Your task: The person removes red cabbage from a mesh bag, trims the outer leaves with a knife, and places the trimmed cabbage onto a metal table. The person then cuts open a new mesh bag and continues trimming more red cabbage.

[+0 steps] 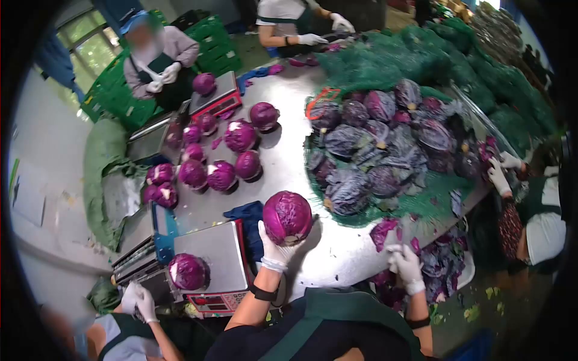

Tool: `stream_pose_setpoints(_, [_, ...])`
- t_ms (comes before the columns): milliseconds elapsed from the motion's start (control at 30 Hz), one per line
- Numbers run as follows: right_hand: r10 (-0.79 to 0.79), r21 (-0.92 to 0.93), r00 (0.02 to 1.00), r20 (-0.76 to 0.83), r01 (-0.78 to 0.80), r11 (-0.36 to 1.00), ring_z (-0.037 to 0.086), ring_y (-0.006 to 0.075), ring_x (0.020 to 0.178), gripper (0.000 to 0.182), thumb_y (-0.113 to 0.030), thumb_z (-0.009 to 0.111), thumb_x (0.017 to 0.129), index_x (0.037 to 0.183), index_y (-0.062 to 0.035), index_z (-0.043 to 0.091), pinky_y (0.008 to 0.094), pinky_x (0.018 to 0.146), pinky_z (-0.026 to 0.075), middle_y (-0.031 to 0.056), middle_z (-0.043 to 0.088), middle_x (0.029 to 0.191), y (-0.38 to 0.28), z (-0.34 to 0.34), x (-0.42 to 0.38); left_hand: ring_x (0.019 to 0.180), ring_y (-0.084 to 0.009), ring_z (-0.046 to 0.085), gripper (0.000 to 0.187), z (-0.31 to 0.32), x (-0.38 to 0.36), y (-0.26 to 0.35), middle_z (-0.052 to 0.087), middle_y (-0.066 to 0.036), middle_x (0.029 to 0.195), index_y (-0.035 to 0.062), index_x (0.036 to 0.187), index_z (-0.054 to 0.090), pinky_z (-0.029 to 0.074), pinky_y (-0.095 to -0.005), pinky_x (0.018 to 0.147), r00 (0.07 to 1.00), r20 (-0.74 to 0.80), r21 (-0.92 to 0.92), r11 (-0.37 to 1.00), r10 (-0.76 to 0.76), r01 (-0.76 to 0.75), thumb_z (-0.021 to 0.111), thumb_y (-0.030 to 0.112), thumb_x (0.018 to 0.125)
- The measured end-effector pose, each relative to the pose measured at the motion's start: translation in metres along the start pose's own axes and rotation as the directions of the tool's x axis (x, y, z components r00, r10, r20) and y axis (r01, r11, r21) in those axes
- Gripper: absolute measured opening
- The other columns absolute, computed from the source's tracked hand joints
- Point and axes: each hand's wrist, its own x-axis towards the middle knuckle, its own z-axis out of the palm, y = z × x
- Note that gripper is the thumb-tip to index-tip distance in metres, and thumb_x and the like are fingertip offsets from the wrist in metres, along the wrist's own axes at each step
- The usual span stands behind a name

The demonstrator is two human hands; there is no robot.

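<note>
A large, trimmed purple cabbage (288,218) rests in my gloved left hand (277,248), held up over the metal table (325,265). My right hand (406,265), gloved too, is above the table's near edge, beside loose purple leaves (383,233); its fingers are curled, and whether anything is in them is too small to tell. Left of my left hand, another purple cabbage (188,271) sits on a red-framed scale (211,256). A blue cloth (248,218) lies behind the scale.
Untrimmed cabbages (385,144) are heaped on green netting (421,201). Several peeled cabbages (241,136) stand at the back left. A second scale (220,90) holds a cabbage. A bin of leaves (468,271) is below right. Co-workers (159,60) stand around the table.
</note>
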Motion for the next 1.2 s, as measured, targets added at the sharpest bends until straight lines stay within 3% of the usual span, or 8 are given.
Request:
stream_pose_setpoints(167, [-0.112, 0.153, 0.972, 0.208, 0.081, 0.985, 0.055, 0.0068, 0.084, 0.052, -0.008, 0.052, 0.087, 0.135, -0.0044, 0.034, 0.0196, 0.071, 0.045, 0.0073, 0.052, 0.12, -0.025, 0.051, 0.012, 0.118, -0.0398, 0.042, 0.084, 0.015, 0.002, -0.063, 0.041, -0.014, 0.131, 0.0195, 0.136, 0.031, 0.046, -0.0578, 0.085, 0.793, 0.366, -0.246, 0.771, -0.487, 0.587, 0.044, 0.073, 0.073])
stream_pose_setpoints(300, [0.086, 0.364, 0.957, 0.276, -0.187, 0.913, 0.059, 0.0108, 0.061, 0.057, -0.019, 0.056, 0.089, 0.136, -0.005, 0.027, 0.0222, 0.052, 0.048, 0.009, 0.056, 0.108, 0.005, 0.047, 0.008, 0.118, -0.0428, 0.042, 0.082, 0.002, 0.002, -0.096, 0.038, -0.015, 0.136, 0.014, 0.137, 0.03, 0.041, -0.0529, 0.093, 0.657, 0.169, 0.196, 0.678, -0.735, 0.708, 0.039, 0.07, 0.079])
stream_pose_setpoints(400, [0.091, 0.236, 0.985, 0.149, -0.125, 0.964, 0.057, 0.009, 0.066, 0.046, -0.022, 0.061, 0.086, 0.123, -0.0024, 0.043, 0.0222, 0.054, 0.048, 0.0043, 0.059, 0.09, 0.019, 0.035, 0.002, 0.107, -0.0269, 0.053, 0.07, 0.056, -0.026, -0.112, 0.058, -0.015, 0.108, 0.0044, 0.131, 0.036, 0.044, -0.0391, 0.088, 0.854, -0.238, 0.817, 0.381, -0.462, 0.433, 0.033, 0.06, 0.089])
stream_pose_setpoints(467, [0.066, 0.312, 0.987, 0.148, -0.11, 0.944, 0.057, 0.0095, 0.064, 0.052, -0.03, 0.064, 0.082, 0.124, -0.0048, 0.045, 0.025, 0.052, 0.047, 0.005, 0.059, 0.09, 0.037, 0.032, 0.006, 0.087, -0.0258, 0.056, 0.053, 0.1, -0.04, -0.123, 0.059, -0.016, 0.094, -0.0006, 0.117, 0.049, 0.047, -0.0374, 0.074, 0.876, 0.443, 0.878, -0.104, -0.189, -0.466, 0.044, 0.044, 0.09])
stream_pose_setpoints(500, [0.041, 0.195, 0.997, 0.061, -0.052, 0.979, 0.057, 0.0106, 0.061, 0.062, -0.035, 0.065, 0.08, 0.13, -0.0063, 0.041, 0.0242, 0.048, 0.046, 0.0054, 0.059, 0.085, 0.033, 0.035, 0.003, 0.076, -0.0291, 0.056, 0.045, 0.066, -0.005, -0.124, 0.058, -0.017, 0.088, -0.001, 0.11, 0.055, 0.045, -0.0373, 0.069, 0.51, 0.85, 0.451, -0.318, -0.13, -0.834, 0.045, 0.038, 0.09])
stream_pose_setpoints(833, [-0.315, -0.473, 0.937, -0.152, 0.21, 0.855, 0.055, 0.0352, 0.094, 0.065, -0.042, 0.049, 0.085, 0.135, -0.0042, 0.032, 0.0392, 0.08, 0.043, 0.0228, 0.057, 0.101, 0.021, 0.049, 0.017, 0.084, -0.0326, 0.056, 0.051, 0.117, -0.005, -0.163, 0.058, -0.019, 0.095, 0.0001, 0.113, 0.053, 0.046, -0.0406, 0.073, 0.635, 0.622, 0.499, -0.394, -0.458, -0.772, 0.054, 0.041, 0.082])
stream_pose_setpoints(1100, [-0.899, -0.944, 0.413, 0.146, 0.33, -0.001, 0.056, 0.0248, 0.091, 0.032, -0.021, 0.049, 0.086, 0.115, -0.012, 0.054, 0.0378, 0.076, 0.045, 0.0122, 0.056, 0.106, 0.063, 0.043, 0.064, 0.09, -0.0354, 0.055, 0.058, 0.13, -0.007, -0.178, 0.057, -0.02, 0.1, 0.001, 0.116, 0.051, 0.046, -0.0433, 0.076, 0.665, 0.556, 0.442, -0.5, -0.499, -0.745, 0.061, 0.043, 0.076])
stream_pose_setpoints(1200, [-0.864, -0.764, 0.483, -0.143, 0.501, 0.407, 0.055, 0.0253, 0.088, 0.038, -0.031, 0.045, 0.087, 0.115, -0.0076, 0.054, 0.039, 0.077, 0.045, 0.0115, 0.057, 0.097, 0.08, 0.043, 0.081, 0.093, -0.0365, 0.055, 0.062, 0.132, -0.007, -0.179, 0.057, -0.021, 0.102, 0.0014, 0.117, 0.051, 0.046, -0.0443, 0.077, 0.687, 0.532, 0.431, -0.54, -0.494, -0.723, 0.064, 0.044, 0.074])
